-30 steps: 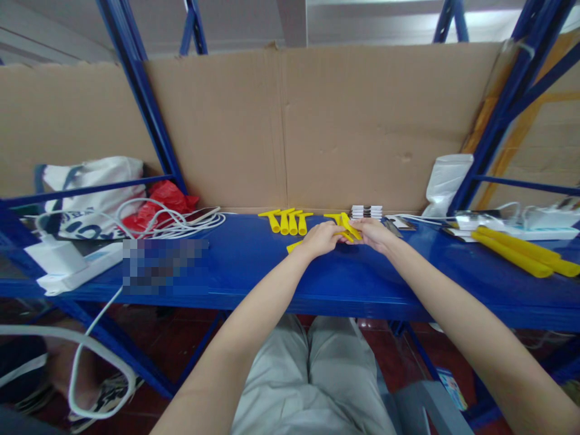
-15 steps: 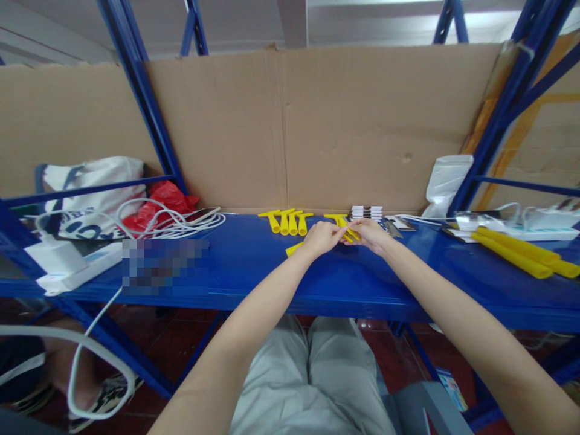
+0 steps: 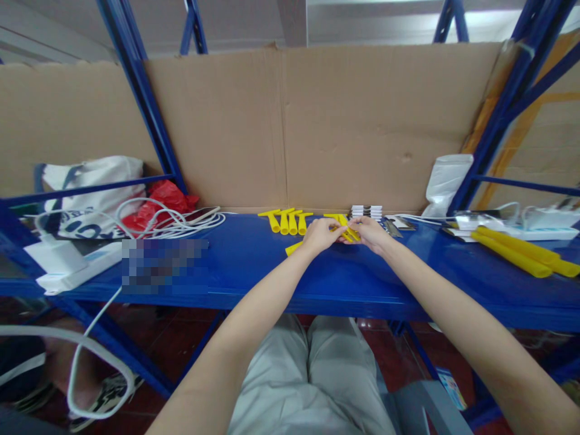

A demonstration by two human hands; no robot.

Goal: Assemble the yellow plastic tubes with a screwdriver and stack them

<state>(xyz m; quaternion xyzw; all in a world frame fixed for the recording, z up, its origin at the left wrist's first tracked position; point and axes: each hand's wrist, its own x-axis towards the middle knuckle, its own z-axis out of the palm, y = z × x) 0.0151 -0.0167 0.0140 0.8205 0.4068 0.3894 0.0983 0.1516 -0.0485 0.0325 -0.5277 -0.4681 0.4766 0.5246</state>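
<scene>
My right hand (image 3: 369,232) is closed on a yellow T-shaped tool (image 3: 350,234), gripping it low over the blue shelf. From the other side, my left hand (image 3: 321,235) has its curled fingers against the same tool; its fingertips are partly hidden. Left of the hands, several yellow T-shaped tools (image 3: 284,225) lie side by side with their crossbars toward the cardboard. Another yellow piece (image 3: 293,248) is half covered by my left wrist. Just behind my fingers is one more yellow crossbar (image 3: 333,215).
Behind my right hand sit a stack of small white boxes (image 3: 367,211) and flat metal pieces (image 3: 392,228). Yellow tubes (image 3: 516,254) lie at the right by a power strip (image 3: 544,232). Coiled white cables (image 3: 181,223) and a cloth bag (image 3: 90,193) occupy the left. Cardboard (image 3: 362,121) closes the back.
The left hand's fingers have spread slightly and drawn back a little to the left, showing more of the yellow tool. The right hand stays nearly in place.
</scene>
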